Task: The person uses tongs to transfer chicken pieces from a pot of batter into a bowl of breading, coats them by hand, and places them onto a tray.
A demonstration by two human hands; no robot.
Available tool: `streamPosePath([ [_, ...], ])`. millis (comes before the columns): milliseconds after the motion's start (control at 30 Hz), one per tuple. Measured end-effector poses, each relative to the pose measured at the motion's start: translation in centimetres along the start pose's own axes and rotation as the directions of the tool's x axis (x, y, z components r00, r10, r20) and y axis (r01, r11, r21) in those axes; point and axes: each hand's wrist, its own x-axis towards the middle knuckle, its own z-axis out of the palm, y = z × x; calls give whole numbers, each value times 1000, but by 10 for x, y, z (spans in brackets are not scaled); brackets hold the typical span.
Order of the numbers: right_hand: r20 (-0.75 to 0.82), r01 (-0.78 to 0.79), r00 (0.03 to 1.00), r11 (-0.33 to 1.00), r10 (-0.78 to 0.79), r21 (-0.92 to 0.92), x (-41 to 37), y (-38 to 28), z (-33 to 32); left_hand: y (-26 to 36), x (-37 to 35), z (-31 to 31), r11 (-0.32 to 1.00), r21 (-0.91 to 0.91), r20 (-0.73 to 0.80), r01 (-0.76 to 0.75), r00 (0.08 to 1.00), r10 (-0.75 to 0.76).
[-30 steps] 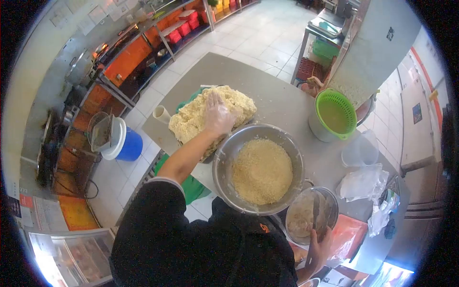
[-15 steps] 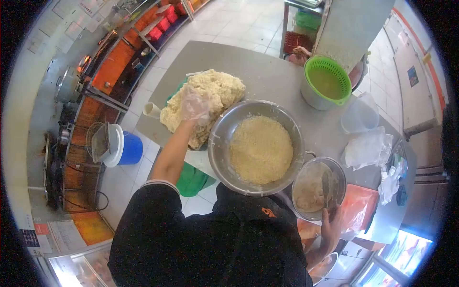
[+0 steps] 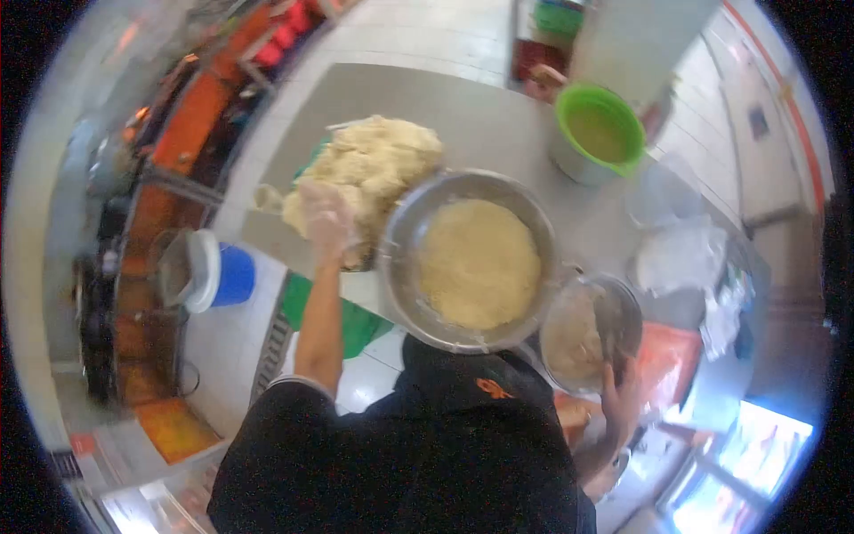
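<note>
Two hands at grey table (image 3: 498, 125) over white-tiled floor (image 3: 427, 40): left (image 3: 325, 218) flat on crumb heap (image 3: 382, 156), right (image 3: 623, 392) gripping small bowl (image 3: 587, 334).

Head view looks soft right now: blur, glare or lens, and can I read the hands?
Head view: motion blur smears everything, so the gloved left hand on the pale pile is only an outline; fisheye bends the table and blacks the corners; glare burns out the lower right, past the right hand on the rim of the small bowl.
</note>
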Motion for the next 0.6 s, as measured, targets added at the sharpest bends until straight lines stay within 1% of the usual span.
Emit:
streamPosePath([
  [33,16,-84,996,996,84,-33,-2,-8,-9,-2,1,4,993,108,9,-54,999,53],
  [67,29,-162,986,985,164,-67,-1,-20,-16,-5,1,12,937,319,34,-142,990,139],
  [100,39,-240,969,967,244,-84,0,-23,-22,-7,0,18,829,513,59,-221,973,223],
  [133,50,-308,948,947,313,-92,2,-23,-26,-11,2,16,857,478,145,-191,980,138],
  [167,32,-306,950,946,311,-107,1,-20,-31,-14,5,13,881,449,229,-151,972,50],
  [233,28,-286,956,950,291,-127,0,-20,-35,-3,5,-7,907,392,338,-154,941,14],
  [300,41,-299,949,934,312,-194,-1,-44,-45,12,-3,-23,872,413,299,-264,943,144],
  [333,53,-305,944,924,325,-231,-3,-53,-48,26,-10,-31,745,568,259,-349,935,240],
  [367,61,-287,948,924,311,-251,-4,-57,-47,46,-22,-36,587,701,242,-404,910,337],
  [400,70,-265,953,925,294,-273,-4,-60,-47,66,-34,-41,407,817,222,-408,875,431],
  [433,81,-239,958,925,274,-295,-3,-63,-46,88,-46,-47,402,826,183,-394,863,471],
  [467,86,-231,957,904,278,-360,1,-66,-44,111,-57,-50,486,768,168,-416,864,474],
  [500,91,-220,955,879,282,-423,6,-67,-40,133,-67,-54,715,555,155,-425,897,413],
  [533,97,-205,954,851,285,-483,12,-68,-36,157,-76,-56,879,281,159,-384,922,352],
  [567,90,-200,954,830,286,-520,20,-68,-32,177,-84,-56,953,26,192,-302,937,292],
  [600,84,-192,955,808,284,-556,30,-67,-28,195,-90,-56,959,-124,251,-256,927,280],
])
